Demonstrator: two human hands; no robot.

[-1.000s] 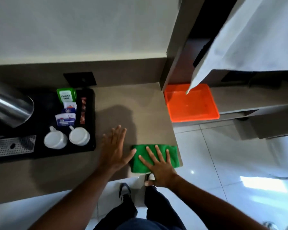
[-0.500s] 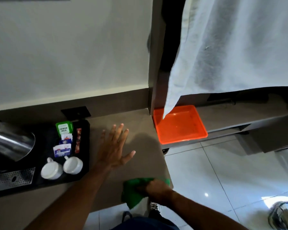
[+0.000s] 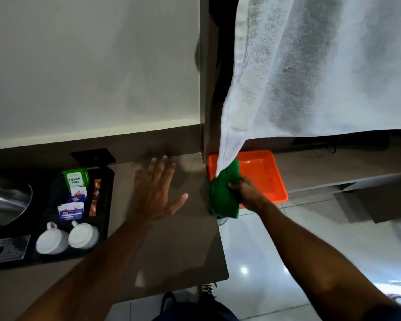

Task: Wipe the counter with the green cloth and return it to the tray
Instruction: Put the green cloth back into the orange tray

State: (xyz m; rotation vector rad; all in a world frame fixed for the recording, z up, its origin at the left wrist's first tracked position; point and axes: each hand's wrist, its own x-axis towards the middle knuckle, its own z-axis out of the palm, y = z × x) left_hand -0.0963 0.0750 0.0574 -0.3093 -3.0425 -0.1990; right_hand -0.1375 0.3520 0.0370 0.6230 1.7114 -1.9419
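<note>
My right hand (image 3: 247,192) grips the bunched green cloth (image 3: 223,193) in the air, just past the counter's right edge and over the near left corner of the orange tray (image 3: 271,174). The tray sits on a lower shelf to the right of the brown counter (image 3: 178,239). My left hand (image 3: 156,188) lies flat on the counter with fingers spread, holding nothing. A hanging white fabric covers the tray's far left corner.
A black tray (image 3: 107,205) at the counter's left holds two white cups (image 3: 66,237), tea sachets and a green packet (image 3: 75,179). A metal kettle (image 3: 7,202) stands at the far left. White fabric (image 3: 310,77) hangs at upper right. Glossy tiled floor (image 3: 276,262) lies below.
My right hand gathered the cloth off the counter's front corner and carried it up and right to the orange tray. My left hand stayed flat on the counter. The view tilted upward.
</note>
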